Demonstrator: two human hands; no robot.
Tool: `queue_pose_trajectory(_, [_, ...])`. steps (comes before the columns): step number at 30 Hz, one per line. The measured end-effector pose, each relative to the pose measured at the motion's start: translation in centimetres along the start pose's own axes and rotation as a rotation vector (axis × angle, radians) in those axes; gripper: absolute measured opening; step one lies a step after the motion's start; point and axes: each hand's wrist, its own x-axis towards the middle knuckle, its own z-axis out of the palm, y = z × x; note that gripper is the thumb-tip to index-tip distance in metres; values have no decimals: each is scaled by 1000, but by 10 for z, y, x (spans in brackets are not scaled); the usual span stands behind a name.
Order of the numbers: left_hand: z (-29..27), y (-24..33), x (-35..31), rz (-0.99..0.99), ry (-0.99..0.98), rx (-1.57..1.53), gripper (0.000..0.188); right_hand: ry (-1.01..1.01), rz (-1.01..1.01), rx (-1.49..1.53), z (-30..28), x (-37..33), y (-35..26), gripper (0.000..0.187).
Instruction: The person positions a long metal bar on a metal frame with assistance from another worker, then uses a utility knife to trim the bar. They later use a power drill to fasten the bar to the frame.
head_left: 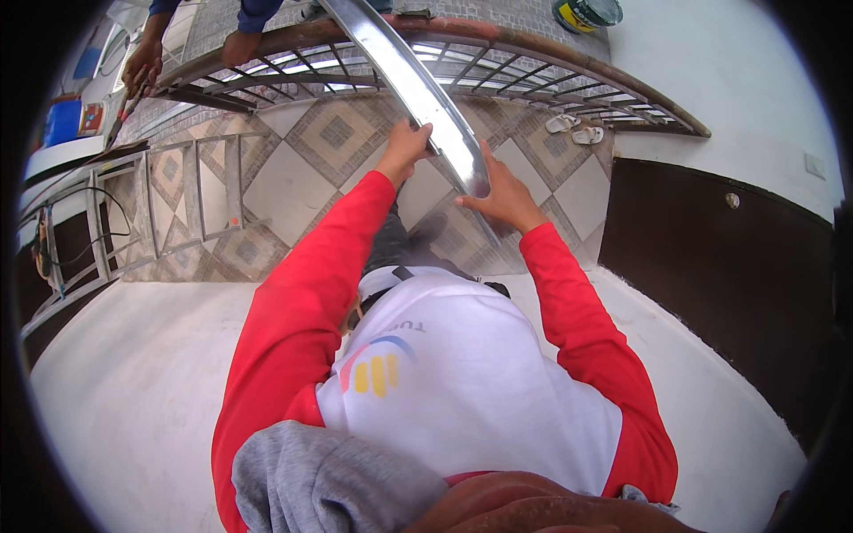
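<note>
Metal strip (pixel 404 75) slants from near eleven o'clock toward the middle; a ladder (pixel 193 191) is near nine o'clock, the left hand (pixel 406 149) grips the strip's left edge, the right hand (pixel 509 194) clasps its near end, and sandals (pixel 562 123) lie between one and two o'clock

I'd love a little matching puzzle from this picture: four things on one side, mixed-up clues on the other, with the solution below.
Things
1. Metal channel
2. Ladder
3. Sandals
4. Bucket

Clues
A. White, on patterned tiles
B. Dark with a yellow band, beyond the railing
C. Held by left hand and right hand
D. Grey, at the picture's left

Pairs: 1-C, 2-D, 3-A, 4-B
</note>
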Motion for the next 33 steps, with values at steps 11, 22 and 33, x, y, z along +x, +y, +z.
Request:
queue_pose_trajectory(11, [-66,67,69,96,102,-95,92,29,38,73,-20,8,0,118])
queue_pose_trajectory(22, [-130,116,191,111,10,-225,42,-26,235,15,-50,29,2,106])
queue_pose_trajectory(33, [-127,128,164,140,197,-324,36,80,74,-401,-124,99,58,102])
